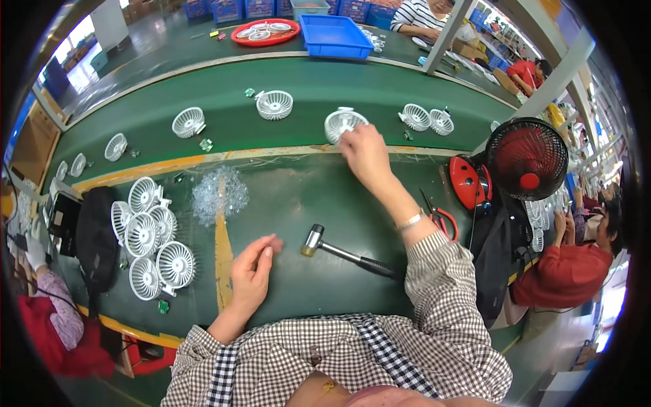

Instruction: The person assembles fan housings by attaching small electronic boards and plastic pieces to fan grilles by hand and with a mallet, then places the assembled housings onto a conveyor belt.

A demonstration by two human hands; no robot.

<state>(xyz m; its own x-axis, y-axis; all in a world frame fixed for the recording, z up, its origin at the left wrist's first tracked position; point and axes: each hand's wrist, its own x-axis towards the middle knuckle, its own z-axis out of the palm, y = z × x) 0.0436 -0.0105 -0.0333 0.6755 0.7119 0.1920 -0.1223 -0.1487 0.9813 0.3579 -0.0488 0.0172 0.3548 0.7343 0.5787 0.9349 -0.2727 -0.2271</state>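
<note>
My right hand (366,154) reaches out to the green conveyor belt, its fingers closed at the near right rim of a round white slatted fan housing (337,125); the fingertips are partly hidden. Over the workbench, my left hand (251,277) is held with its thumb and fingers a little apart and nothing visible in it. Between my arms lies a hammer (342,252) with a metal head and black grip. A heap of small clear plastic parts (220,195) sits beyond my left hand. Farther left, several white fan housings (142,234) are stacked in a cluster.
More white housings (274,105) and small green circuit boards (206,144) lie along the belt. At right stand a black desk fan (527,159), a red device (469,182) and red-handled pliers (444,222). A blue tray (334,36) and red tray (265,30) sit beyond. People work on both sides.
</note>
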